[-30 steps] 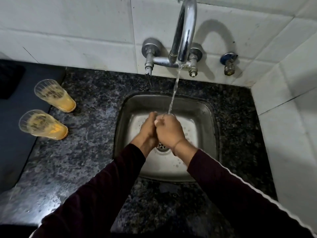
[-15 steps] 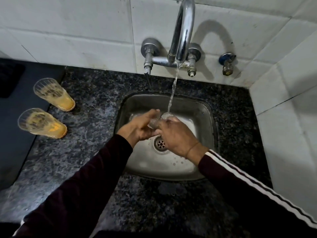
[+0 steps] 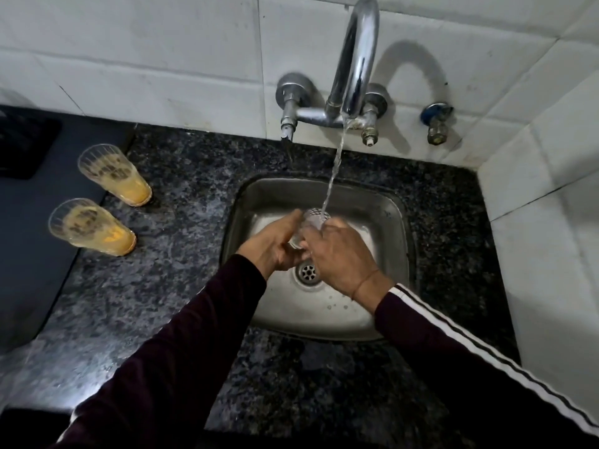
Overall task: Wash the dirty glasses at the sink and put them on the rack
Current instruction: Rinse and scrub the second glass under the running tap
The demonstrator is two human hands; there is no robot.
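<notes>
A clear glass point(image 3: 312, 220) is held over the steel sink point(image 3: 393, 222), its mouth under the water stream from the chrome tap point(image 3: 356, 59). My left hand point(image 3: 272, 247) grips the glass from the left and my right hand point(image 3: 340, 257) wraps it from the right; most of the glass is hidden between them. Two dirty glasses with orange residue stand on the counter to the left, one farther back point(image 3: 113, 175) and one nearer point(image 3: 89, 226).
Dark speckled granite counter point(image 3: 181, 254) surrounds the sink. A dark flat surface point(image 3: 29, 254) lies at the far left beside the two glasses. White tiled walls rise behind and on the right, with a small valve point(image 3: 436, 121) right of the tap. The drain point(image 3: 308, 272) shows below my hands.
My hands were pressed close together around the glass under the stream; they have drawn slightly toward me and apart, so the glass mouth now shows under the water.
</notes>
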